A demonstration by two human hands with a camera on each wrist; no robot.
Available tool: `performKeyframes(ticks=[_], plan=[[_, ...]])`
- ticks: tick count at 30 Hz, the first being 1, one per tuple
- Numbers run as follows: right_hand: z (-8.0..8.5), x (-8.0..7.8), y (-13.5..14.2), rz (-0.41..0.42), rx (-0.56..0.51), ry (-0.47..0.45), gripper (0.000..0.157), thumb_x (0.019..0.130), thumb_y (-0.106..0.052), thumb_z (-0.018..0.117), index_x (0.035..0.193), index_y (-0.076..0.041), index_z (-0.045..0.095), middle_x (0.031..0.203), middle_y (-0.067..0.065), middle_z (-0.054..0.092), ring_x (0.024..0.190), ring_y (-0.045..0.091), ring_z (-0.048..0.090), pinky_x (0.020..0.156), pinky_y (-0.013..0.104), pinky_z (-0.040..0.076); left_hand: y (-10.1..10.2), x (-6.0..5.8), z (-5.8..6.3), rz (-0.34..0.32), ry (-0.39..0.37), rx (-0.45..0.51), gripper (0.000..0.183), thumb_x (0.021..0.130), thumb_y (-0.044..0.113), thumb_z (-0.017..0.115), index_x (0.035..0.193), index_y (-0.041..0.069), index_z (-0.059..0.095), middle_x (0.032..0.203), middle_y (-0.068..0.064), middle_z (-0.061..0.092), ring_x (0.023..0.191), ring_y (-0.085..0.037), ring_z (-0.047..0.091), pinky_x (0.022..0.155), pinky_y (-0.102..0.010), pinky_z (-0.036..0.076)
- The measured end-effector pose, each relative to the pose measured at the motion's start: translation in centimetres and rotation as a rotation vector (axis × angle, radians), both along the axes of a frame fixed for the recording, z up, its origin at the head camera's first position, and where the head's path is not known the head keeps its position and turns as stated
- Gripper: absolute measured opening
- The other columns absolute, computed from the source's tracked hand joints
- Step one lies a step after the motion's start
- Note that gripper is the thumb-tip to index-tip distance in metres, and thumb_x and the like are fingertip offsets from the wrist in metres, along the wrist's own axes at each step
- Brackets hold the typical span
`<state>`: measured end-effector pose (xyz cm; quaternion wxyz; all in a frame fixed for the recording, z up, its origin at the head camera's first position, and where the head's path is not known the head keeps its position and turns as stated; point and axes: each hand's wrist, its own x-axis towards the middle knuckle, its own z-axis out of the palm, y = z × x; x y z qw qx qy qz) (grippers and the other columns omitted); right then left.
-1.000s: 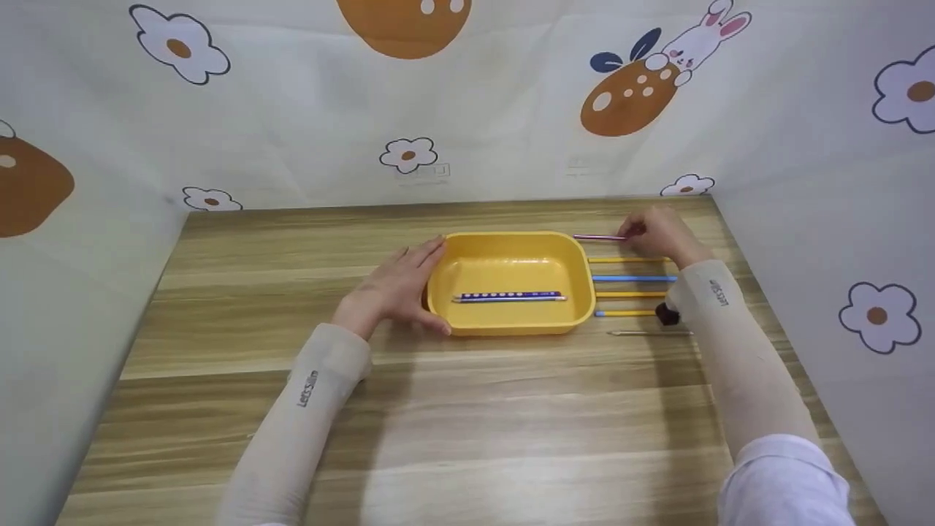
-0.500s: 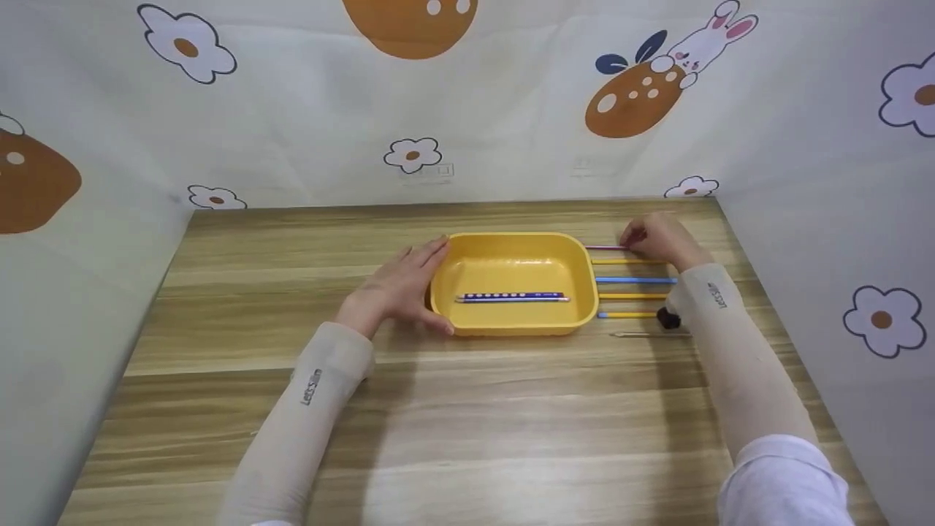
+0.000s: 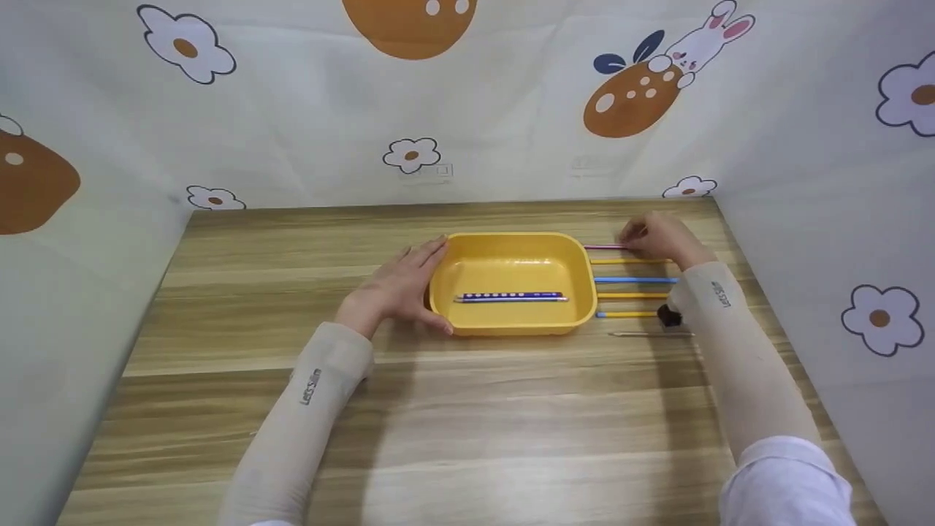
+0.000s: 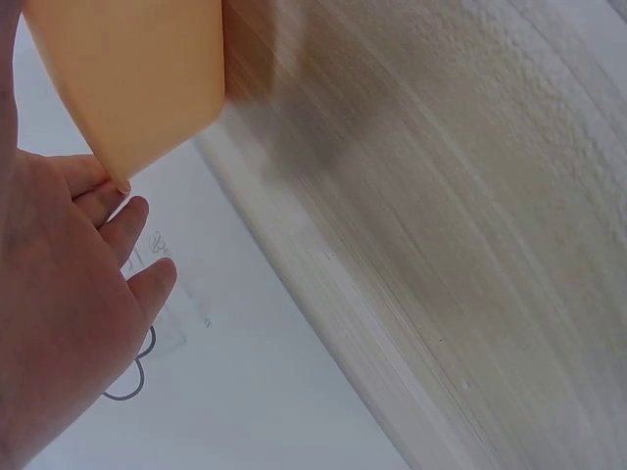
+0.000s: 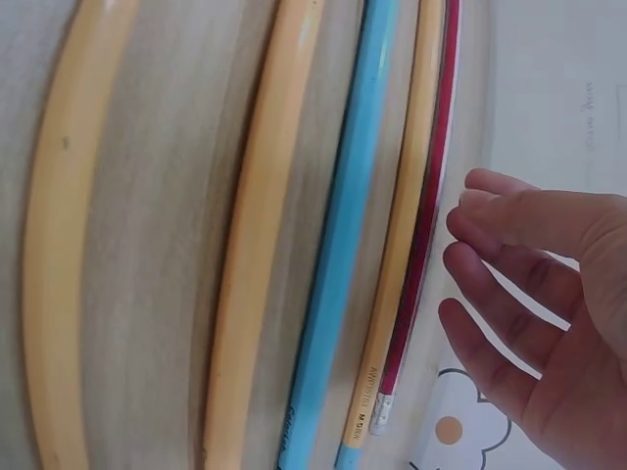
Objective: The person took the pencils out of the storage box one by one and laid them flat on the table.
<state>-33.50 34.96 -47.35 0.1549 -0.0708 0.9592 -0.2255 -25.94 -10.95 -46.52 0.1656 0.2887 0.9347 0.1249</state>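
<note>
My left hand (image 3: 398, 290) grips the left end of a yellow plastic tray (image 3: 511, 329), thumb at the near corner and fingers at the far one. Its fingers meet the tray rim in the left wrist view. Inside the tray lie a dark blue patterned pencil (image 3: 486, 296) and a paler pencil (image 3: 540, 299), side by side. Beyond the tray's right end is a red pencil (image 5: 431, 196), lying close to a yellow pencil (image 5: 397, 235). My right hand (image 5: 534, 284) hovers beside the red pencil, fingers loosely bent and apart from it in the right wrist view.
A blue pencil (image 3: 634, 280), two more yellow pencils (image 3: 632, 296) and a thin pale pencil (image 3: 646, 334) lie in parallel right of the tray. A small black object (image 3: 668, 315) shows under the right wrist. White patterned sheets (image 3: 511, 109) wall the wooden table.
The red pencil has come nearer to me, toward the yellow pencil beside it, with my right hand over its right part. The left hand and tray stay in place.
</note>
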Motion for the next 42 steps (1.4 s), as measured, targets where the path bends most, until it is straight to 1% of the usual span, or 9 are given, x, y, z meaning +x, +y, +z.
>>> performKeyframes(ticks=[4,10,15,21,26,30,34,38,42], plan=[[0.3,0.1,0.0,-0.002,-0.02,-0.005,0.02,0.094,-0.006,0.065,0.112,0.0,0.071,0.113,0.022,0.07,0.104,0.035,0.064,0.096,0.053,0.053,0.0,0.0,0.0,0.002,0.004,-0.006,0.139,0.063,0.076,0.077,0.161,0.011,0.004,0.171,-0.005,0.002,0.158,-0.024,0.007,0.13,-0.046,0.006],[1.0,0.2,-0.2,0.003,-0.042,0.019,0.021,0.095,-0.014,0.067,0.111,-0.001,0.072,0.113,0.02,0.071,0.107,0.035,0.065,0.1,0.053,0.051,0.0,-0.1,0.0,-0.009,0.006,0.003,0.139,0.063,0.075,0.078,0.161,0.009,0.005,0.17,-0.006,0.002,0.158,-0.025,0.007,0.13,-0.047,0.006],[1.8,0.4,-0.9,0.015,-0.07,0.047,0.02,0.095,-0.011,0.066,0.111,0.0,0.071,0.113,0.021,0.071,0.107,0.035,0.064,0.099,0.052,0.052,-0.1,-0.1,0.0,-0.002,-0.004,0.008,0.139,0.064,0.075,0.078,0.161,0.01,0.003,0.17,-0.005,0.0,0.158,-0.024,0.007,0.13,-0.047,0.004],[2.7,0.7,-1.9,0.041,-0.09,0.072,0.021,0.093,-0.01,0.068,0.111,0.0,0.072,0.111,0.019,0.073,0.103,0.033,0.066,0.092,0.043,0.055,-0.1,-0.2,0.0,-0.019,0.027,-0.009,0.138,0.064,0.075,0.078,0.161,0.008,0.006,0.17,-0.007,0.004,0.157,-0.026,0.01,0.13,-0.049,0.008],[3.3,1.1,-2.7,0.054,-0.098,0.049,0.022,0.094,-0.012,0.067,0.114,-0.003,0.071,0.113,0.016,0.073,0.105,0.031,0.065,0.094,0.045,0.054,0.0,-0.1,0.0,-0.012,0.02,-0.01,0.137,0.064,0.074,0.078,0.161,0.009,0.006,0.17,-0.006,0.004,0.157,-0.026,0.01,0.13,-0.048,0.007],[3.7,1.4,-3.3,0.078,-0.126,0.031,0.022,0.095,-0.015,0.067,0.114,-0.005,0.072,0.115,0.016,0.072,0.106,0.03,0.064,0.095,0.045,0.054,0.0,-0.1,0.0,-0.004,0.013,-0.008,0.137,0.064,0.075,0.078,0.161,0.01,0.005,0.17,-0.005,0.003,0.157,-0.024,0.009,0.13,-0.047,0.006],[4.0,1.7,-4.2,0.104,-0.158,0.024,0.022,0.095,-0.016,0.068,0.114,-0.005,0.072,0.115,0.016,0.072,0.106,0.029,0.064,0.097,0.044,0.054,-0.1,-0.1,0.0,-0.01,0.018,-0.009,0.137,0.065,0.075,0.077,0.161,0.009,0.005,0.17,-0.006,0.003,0.157,-0.025,0.009,0.13,-0.048,0.007],[4.3,2.2,-5.4,0.162,-0.169,0.058,0.022,0.094,-0.014,0.069,0.112,-0.003,0.072,0.111,0.015,0.073,0.104,0.029,0.066,0.099,0.047,0.054,-0.1,-0.1,-0.1,-0.021,0.024,-0.011,0.138,0.065,0.075,0.077,0.161,0.008,0.006,0.17,-0.007,0.003,0.157,-0.026,0.009,0.13,-0.048,0.007],[4.6,2.5,-6.5,0.209,-0.187,0.069,0.022,0.093,-0.014,0.07,0.112,-0.002,0.072,0.109,0.014,0.074,0.102,0.028,0.066,0.098,0.048,0.054,-0.1,-0.1,-0.1,-0.027,0.031,-0.008,0.137,0.064,0.075,0.077,0.161,0.007,0.007,0.17,-0.008,0.004,0.157,-0.027,0.01,0.129,-0.049,0.008]])
